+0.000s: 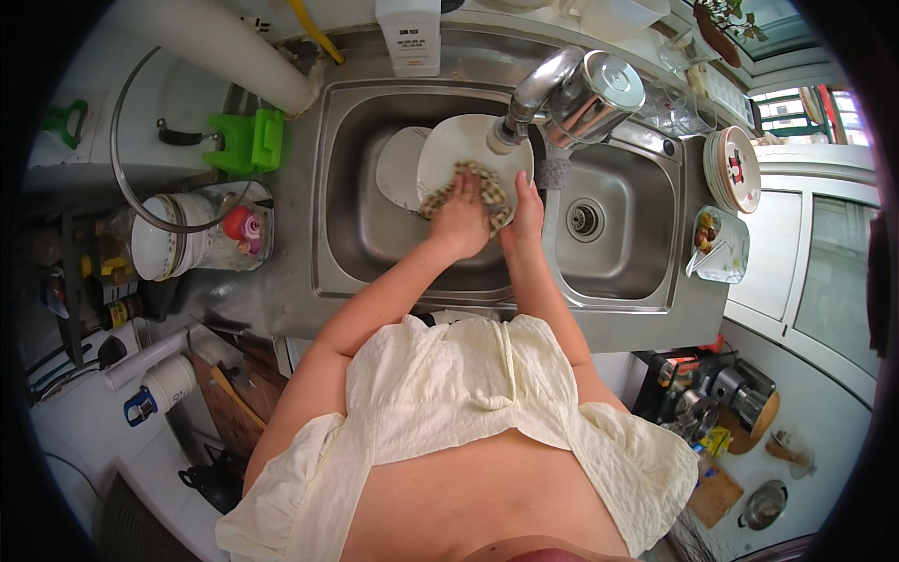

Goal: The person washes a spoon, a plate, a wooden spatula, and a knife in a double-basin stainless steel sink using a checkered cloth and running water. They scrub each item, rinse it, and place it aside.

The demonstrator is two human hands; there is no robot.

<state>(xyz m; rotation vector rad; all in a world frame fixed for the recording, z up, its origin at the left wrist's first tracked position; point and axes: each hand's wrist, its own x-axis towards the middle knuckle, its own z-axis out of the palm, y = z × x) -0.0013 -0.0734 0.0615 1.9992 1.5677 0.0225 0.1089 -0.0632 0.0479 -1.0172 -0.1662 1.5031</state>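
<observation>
My left hand [458, 221] presses a brown-and-cream checked cloth [484, 183] against the face of a white plate [457, 139] in the left sink basin. My right hand [522, 215] grips that plate at its right edge, with the thumb along the rim. A second white plate [397, 163] lies in the basin to the left, partly under the held one. The steel faucet [532, 96] hangs over the plate, with a large steel cylinder [607, 94] attached beside it.
The right basin [613, 258] has a drain. At right stand stacked plates [735, 169] and a small tray [726, 267]. At left are stacked dishes [176, 239] and a green holder [243, 140]. A white bottle [409, 37] stands behind the sink.
</observation>
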